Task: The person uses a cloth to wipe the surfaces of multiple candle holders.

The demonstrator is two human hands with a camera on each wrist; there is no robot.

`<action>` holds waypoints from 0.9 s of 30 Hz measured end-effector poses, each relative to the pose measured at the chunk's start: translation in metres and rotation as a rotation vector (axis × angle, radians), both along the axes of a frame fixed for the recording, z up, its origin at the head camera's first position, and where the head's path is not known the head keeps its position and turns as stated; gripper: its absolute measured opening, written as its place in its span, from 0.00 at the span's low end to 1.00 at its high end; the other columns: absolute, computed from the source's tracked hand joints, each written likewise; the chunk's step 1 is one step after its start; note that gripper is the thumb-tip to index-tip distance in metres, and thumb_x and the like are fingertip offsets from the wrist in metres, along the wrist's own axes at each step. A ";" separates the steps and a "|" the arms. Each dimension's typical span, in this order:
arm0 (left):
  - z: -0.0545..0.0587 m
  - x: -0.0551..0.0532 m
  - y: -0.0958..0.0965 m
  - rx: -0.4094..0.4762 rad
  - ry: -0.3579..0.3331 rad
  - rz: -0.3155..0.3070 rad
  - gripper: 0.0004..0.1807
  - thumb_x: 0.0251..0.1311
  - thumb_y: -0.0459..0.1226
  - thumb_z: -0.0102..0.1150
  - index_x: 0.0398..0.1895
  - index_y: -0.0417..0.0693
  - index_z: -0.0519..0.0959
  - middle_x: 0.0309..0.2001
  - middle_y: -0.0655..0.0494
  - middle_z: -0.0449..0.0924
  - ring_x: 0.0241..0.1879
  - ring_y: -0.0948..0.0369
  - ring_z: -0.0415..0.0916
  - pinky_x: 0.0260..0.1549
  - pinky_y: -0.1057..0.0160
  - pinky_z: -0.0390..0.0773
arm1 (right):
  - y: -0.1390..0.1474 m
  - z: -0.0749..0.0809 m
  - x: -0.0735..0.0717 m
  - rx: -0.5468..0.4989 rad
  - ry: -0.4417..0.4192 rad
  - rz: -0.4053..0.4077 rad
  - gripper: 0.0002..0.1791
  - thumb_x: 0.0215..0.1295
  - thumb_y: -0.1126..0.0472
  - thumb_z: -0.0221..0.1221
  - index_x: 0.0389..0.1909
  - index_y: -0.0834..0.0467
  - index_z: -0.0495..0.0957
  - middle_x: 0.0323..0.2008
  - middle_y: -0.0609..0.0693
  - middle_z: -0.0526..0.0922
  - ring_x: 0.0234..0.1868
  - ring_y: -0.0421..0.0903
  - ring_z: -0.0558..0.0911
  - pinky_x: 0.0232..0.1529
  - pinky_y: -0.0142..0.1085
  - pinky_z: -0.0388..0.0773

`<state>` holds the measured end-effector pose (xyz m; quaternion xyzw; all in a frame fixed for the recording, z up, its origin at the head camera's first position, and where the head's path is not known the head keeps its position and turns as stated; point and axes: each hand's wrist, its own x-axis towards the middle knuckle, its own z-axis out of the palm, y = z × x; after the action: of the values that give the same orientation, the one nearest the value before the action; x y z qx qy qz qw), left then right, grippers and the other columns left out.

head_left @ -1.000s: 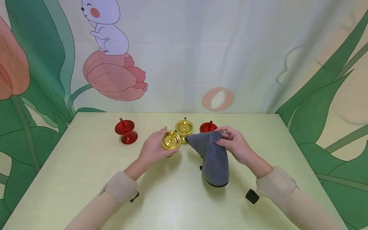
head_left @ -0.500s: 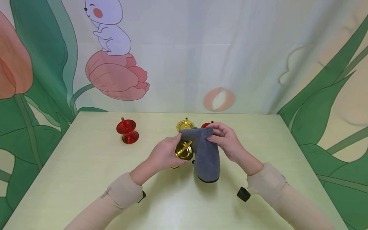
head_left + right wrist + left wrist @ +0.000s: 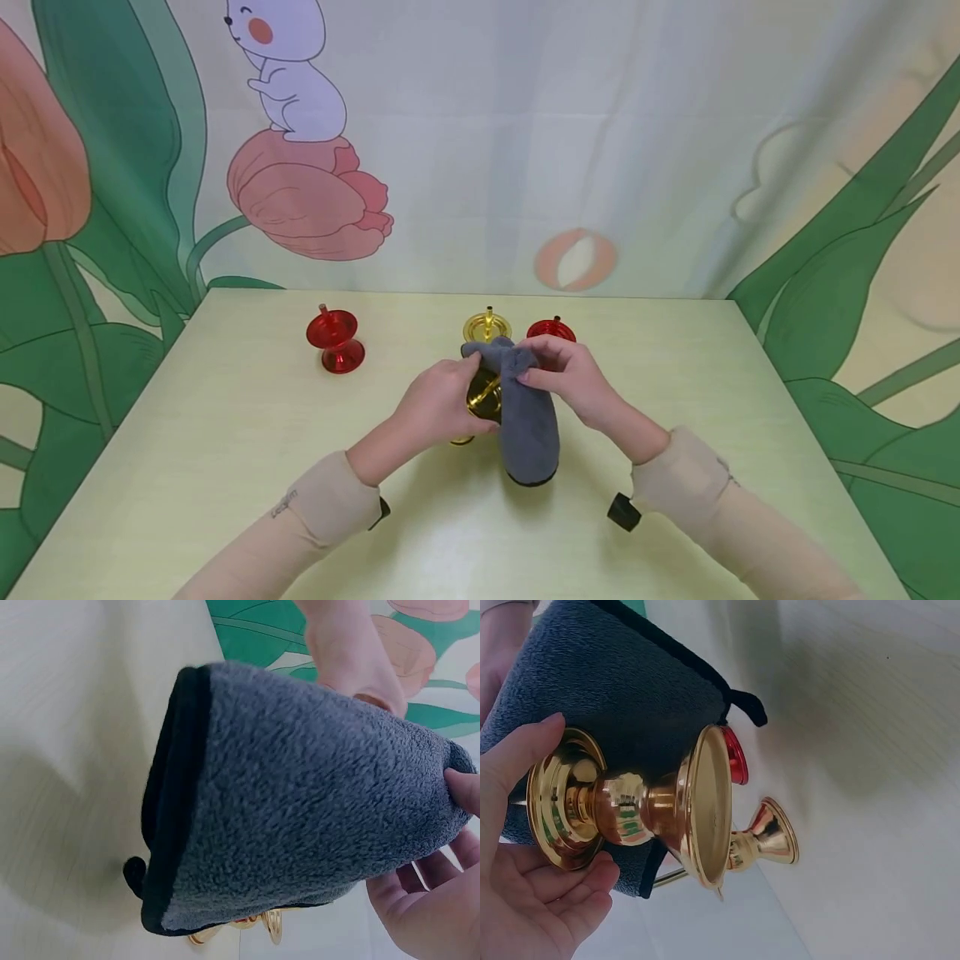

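Observation:
My left hand (image 3: 438, 404) grips a gold candle holder (image 3: 483, 398) by its upper dish, tilted and lifted off the table. In the left wrist view the candle holder (image 3: 626, 810) lies sideways, its flared foot away from the palm. My right hand (image 3: 573, 387) pinches a folded grey cloth (image 3: 530, 437) near its top, and the cloth hangs down. The cloth (image 3: 300, 795) has a black edge and a small loop. In the head view it partly covers the dish and spike; whether it presses on the metal there I cannot tell.
Behind the hands stand a second gold candle holder (image 3: 487, 327), partly hidden by the cloth, and a red one (image 3: 551, 330) beside it. Another red candle holder (image 3: 335, 337) is at the left. A printed curtain (image 3: 465, 167) hangs behind the pale table (image 3: 247, 433).
My left hand has brought the gold candle holder rightward and tilted it towards the cloth. My right hand has moved left with the cloth, which now overlaps the dish.

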<state>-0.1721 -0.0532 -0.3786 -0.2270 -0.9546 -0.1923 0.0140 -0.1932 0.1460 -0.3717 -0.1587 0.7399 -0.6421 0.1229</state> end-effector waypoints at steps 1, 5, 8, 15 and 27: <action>0.000 0.000 0.000 0.002 0.002 0.002 0.50 0.33 0.54 0.69 0.59 0.36 0.64 0.50 0.46 0.75 0.48 0.53 0.74 0.45 0.57 0.75 | 0.000 0.000 0.001 0.013 0.012 0.010 0.19 0.54 0.69 0.58 0.49 0.67 0.71 0.38 0.45 0.78 0.37 0.43 0.77 0.40 0.33 0.77; 0.001 0.001 -0.002 0.005 0.028 0.010 0.50 0.32 0.54 0.70 0.60 0.38 0.64 0.52 0.47 0.75 0.49 0.53 0.73 0.45 0.57 0.75 | -0.002 0.000 0.004 0.048 0.066 0.040 0.20 0.54 0.67 0.59 0.49 0.65 0.72 0.43 0.54 0.76 0.39 0.44 0.77 0.42 0.36 0.77; 0.001 0.002 -0.003 0.013 0.064 0.010 0.50 0.31 0.55 0.70 0.60 0.38 0.64 0.52 0.48 0.75 0.49 0.53 0.73 0.45 0.57 0.75 | -0.002 0.001 0.006 0.070 0.107 0.049 0.19 0.54 0.67 0.59 0.48 0.64 0.72 0.46 0.57 0.75 0.42 0.46 0.77 0.44 0.38 0.77; 0.005 0.008 -0.004 -0.031 0.204 -0.003 0.49 0.31 0.55 0.70 0.58 0.38 0.66 0.51 0.49 0.76 0.49 0.53 0.73 0.42 0.58 0.77 | -0.007 0.002 0.010 0.119 0.215 0.037 0.15 0.53 0.69 0.58 0.44 0.62 0.71 0.44 0.57 0.74 0.41 0.50 0.75 0.42 0.38 0.76; 0.006 0.015 0.001 0.015 0.181 0.030 0.51 0.32 0.61 0.65 0.61 0.45 0.63 0.50 0.51 0.76 0.49 0.56 0.71 0.38 0.59 0.78 | -0.012 -0.001 0.018 0.098 0.359 -0.161 0.09 0.51 0.75 0.56 0.33 0.65 0.68 0.33 0.60 0.77 0.31 0.41 0.75 0.32 0.28 0.74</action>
<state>-0.1569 -0.0521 -0.3725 -0.2290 -0.9512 -0.1781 0.1048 -0.1752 0.1337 -0.3726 -0.2047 0.7906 -0.5745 -0.0550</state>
